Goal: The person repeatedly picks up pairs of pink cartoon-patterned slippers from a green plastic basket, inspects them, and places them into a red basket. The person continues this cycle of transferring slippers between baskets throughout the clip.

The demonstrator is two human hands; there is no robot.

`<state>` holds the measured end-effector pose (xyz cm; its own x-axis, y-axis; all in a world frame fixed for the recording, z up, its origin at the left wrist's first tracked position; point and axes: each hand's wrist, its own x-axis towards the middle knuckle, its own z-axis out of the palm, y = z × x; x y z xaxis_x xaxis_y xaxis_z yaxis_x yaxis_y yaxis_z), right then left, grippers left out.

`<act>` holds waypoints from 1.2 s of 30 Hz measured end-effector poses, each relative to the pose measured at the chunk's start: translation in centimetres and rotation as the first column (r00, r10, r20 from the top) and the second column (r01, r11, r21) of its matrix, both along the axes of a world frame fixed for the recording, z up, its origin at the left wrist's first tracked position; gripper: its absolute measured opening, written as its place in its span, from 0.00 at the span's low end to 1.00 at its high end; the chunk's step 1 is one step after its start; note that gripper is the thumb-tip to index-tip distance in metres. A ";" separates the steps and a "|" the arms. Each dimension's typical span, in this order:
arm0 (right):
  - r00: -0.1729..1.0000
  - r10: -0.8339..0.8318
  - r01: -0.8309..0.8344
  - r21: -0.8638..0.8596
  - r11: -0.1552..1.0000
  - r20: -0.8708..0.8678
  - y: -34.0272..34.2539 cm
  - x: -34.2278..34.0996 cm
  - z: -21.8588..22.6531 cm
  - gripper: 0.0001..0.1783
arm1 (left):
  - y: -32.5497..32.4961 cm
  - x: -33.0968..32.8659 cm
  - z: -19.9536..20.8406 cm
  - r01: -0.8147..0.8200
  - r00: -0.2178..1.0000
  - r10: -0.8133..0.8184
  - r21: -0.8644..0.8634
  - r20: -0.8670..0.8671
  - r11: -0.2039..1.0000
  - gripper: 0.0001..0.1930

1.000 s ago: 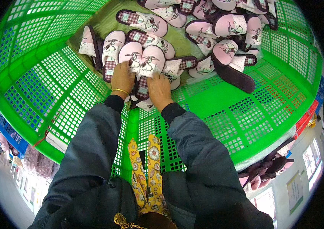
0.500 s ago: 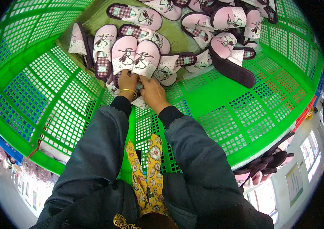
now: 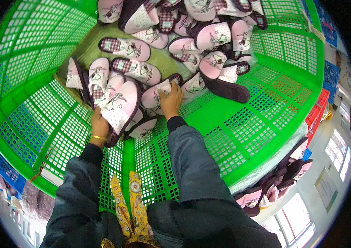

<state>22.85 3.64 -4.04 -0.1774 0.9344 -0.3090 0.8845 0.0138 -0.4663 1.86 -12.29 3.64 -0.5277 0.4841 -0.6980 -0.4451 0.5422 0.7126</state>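
My left hand (image 3: 99, 126) is closed on a pink slipper (image 3: 121, 103) with a white dotted band and a dark sole. It is held tilted, sole edge to the right; whether a second slipper is in the same grip I cannot tell. Over to the right, my right hand (image 3: 171, 101) has its fingers closed around the opening of another pink slipper (image 3: 152, 96), which lies among the others. Close beside the left hand leans a slipper with a checked insole (image 3: 98, 78). A further slipper (image 3: 143, 128) lies just below the two hands.
A large green mesh basket (image 3: 235, 97) surrounds both hands, its walls rising on each side. Many more slippers (image 3: 212, 35) are heaped at its far end over an olive-green sheet (image 3: 85, 47). Outside on the right hang more slippers (image 3: 283, 177) beside a red crate (image 3: 318, 108).
My hands have moved apart. The left has lifted a slipper from the pair and tilted it, moving left; the right has shifted right onto a different slipper. The view has moved too.
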 end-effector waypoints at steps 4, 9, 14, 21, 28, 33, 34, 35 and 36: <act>0.988 -0.001 -0.025 -0.165 0.986 -0.153 0.3 2.1 -1.7 0.32 | 0.6 -2.5 4.2 0.056 0.995 -0.064 0.105 0.075 0.993 0.17; 0.974 0.001 -0.096 -0.407 0.908 -0.227 3.3 3.4 0.1 0.21 | 2.0 -2.9 13.8 0.035 0.990 -0.046 0.087 0.133 0.996 0.16; 0.970 0.080 -0.110 -0.123 0.986 -0.231 6.7 5.7 0.5 0.17 | 3.3 -5.0 17.4 0.584 0.745 -0.590 -0.120 -0.311 0.802 0.13; 0.994 0.108 -0.100 0.516 0.850 0.015 25.4 5.0 3.5 0.27 | 3.0 -5.6 16.1 0.089 0.985 -0.077 0.072 -0.155 0.993 0.16; 0.985 0.162 -0.156 -0.086 0.984 0.064 30.2 5.6 0.8 0.18 | 4.1 -6.2 17.0 0.476 0.635 -0.532 -0.258 -0.560 0.841 0.16; 0.884 0.285 -0.352 -0.125 0.928 -0.371 16.9 1.1 2.2 0.17 | 3.7 -5.8 16.3 0.224 0.940 -0.208 0.029 -0.269 0.974 0.15; 0.841 0.235 -0.332 -0.122 0.935 -0.486 13.9 0.6 2.0 0.17 | 3.7 -5.7 16.4 0.209 0.950 -0.192 0.043 -0.245 0.977 0.15; 0.903 0.373 -0.410 -0.165 0.897 -0.216 11.9 -0.2 2.5 0.18 | 3.4 -5.6 16.4 0.189 0.960 -0.173 0.056 -0.221 0.980 0.15; 0.914 0.321 -0.368 -0.169 0.914 -0.248 9.5 0.4 1.2 0.16 | 3.7 -5.5 16.4 0.181 0.968 -0.164 0.079 -0.189 0.980 0.15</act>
